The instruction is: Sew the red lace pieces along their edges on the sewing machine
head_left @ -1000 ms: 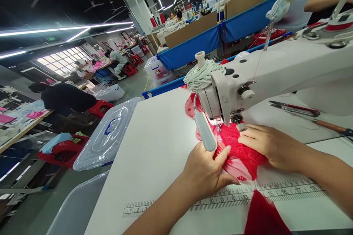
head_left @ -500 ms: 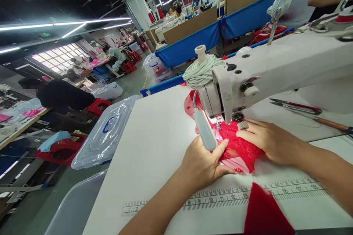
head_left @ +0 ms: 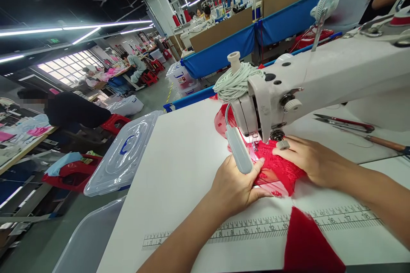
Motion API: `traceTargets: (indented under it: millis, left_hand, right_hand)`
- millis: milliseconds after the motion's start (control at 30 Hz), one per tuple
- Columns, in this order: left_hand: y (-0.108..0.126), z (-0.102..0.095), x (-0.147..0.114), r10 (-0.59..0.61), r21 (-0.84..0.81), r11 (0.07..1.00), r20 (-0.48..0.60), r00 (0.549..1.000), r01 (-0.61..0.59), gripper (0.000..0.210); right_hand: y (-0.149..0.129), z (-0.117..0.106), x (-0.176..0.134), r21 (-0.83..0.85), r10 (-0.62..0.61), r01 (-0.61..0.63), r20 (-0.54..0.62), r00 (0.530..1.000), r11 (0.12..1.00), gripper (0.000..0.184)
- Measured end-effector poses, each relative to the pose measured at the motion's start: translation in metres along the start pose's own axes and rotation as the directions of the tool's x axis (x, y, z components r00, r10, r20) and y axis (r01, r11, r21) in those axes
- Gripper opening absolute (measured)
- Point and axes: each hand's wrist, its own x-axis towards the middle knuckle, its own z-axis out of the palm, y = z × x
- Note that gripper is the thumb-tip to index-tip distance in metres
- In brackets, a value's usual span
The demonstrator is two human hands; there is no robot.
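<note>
I can't tell how closed the part-hidden left hand (head_left: 229,190) and right hand (head_left: 315,163) are on red lace (head_left: 278,165), now edged forward.

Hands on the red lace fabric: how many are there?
2: the left grip on the left of the red lace fabric, the right grip on its right. More could hide behind the sewing machine.

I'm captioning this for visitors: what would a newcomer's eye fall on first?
Probably the bright red lace fabric at the needle end of the white sewing machine, with the left hand and right hand on it. Next might come the pale cord coil atop the machine's head, then the ruler scale along the table's near side.
</note>
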Motion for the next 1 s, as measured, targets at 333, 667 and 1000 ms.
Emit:
traceTargets:
  millis: [333,667,1000]
  left_hand:
    - [0.0088,0.0011,-0.0021,0.016,0.050,0.999,0.002,1.000,-0.016,0.084]
    - [0.0078,0.0032,-0.0040,-0.001,0.075,0.997,0.005,1.000,0.001,0.083]
    - [0.0077,0.0042,-0.0023,-0.025,0.062,0.998,-0.004,1.000,0.025,0.081]
  right_hand:
    - [-0.0055,-0.0004,0.0042,-0.134,-0.030,0.024,-0.040,0.999,0.991,0.031]
    - [-0.0052,-0.0003,0.0037,-0.138,-0.031,0.022,-0.063,0.998,0.990,0.029]
    - [-0.0060,-0.0029,0.0044,-0.184,-0.021,0.020,-0.003,1.000,0.983,0.031]
